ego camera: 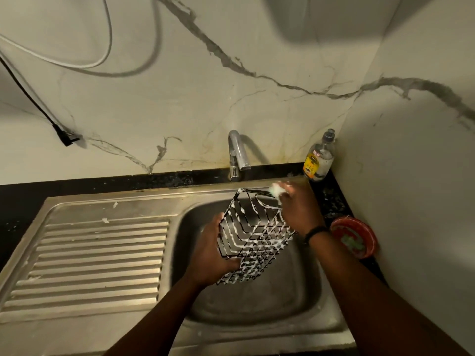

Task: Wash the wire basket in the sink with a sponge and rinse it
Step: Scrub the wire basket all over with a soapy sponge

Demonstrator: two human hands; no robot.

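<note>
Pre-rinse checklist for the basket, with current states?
1. Left hand grips wire basket: ok.
2. Basket held over the sink bowl: ok.
3. Suds cover the wires: ok.
4. Right hand holds sponge at the basket's far rim: ok.
5. Water running from faucet: not ok, no stream visible.
6. Basket under the spout: not ok, it sits nearer and to the right.

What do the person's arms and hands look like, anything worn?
Both forearms are bare, no sleeves in view and no gloves. The right hand has a thin dark band at its wrist. The left hand wears nothing visible. White foam clings to the right fingertips.
</note>
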